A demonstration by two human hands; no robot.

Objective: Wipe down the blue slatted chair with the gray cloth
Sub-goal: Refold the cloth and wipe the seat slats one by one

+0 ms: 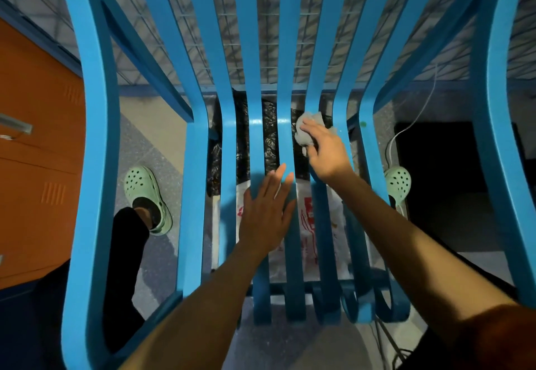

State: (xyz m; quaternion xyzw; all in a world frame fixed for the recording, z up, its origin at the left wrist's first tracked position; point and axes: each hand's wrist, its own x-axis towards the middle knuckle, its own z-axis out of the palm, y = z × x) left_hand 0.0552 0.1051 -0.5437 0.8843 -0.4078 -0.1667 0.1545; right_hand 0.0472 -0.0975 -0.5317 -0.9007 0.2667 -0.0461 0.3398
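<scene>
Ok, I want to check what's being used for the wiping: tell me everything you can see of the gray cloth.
The gray cloth is a small, pale gray, soft-looking rag bunched into a wad. The right hand grips it from above, and its curled fingers cover the nearer part. The cloth lies against a slat of the blue slatted chair, right of centre, where the seat bends up into the back. Its weave is too blurred to tell.

On my remote feed, the person wearing the head camera: pale green clogs dotted with round vent holes, left clog (147, 195) and right clog (398, 181), and a black trouser leg (127, 253) above the left. The left forearm (203, 297) and right forearm (406, 239) run bare to the left grip (265, 213) and right grip (324, 152). A rust-brown sleeve (499, 340) covers the right upper arm.
</scene>
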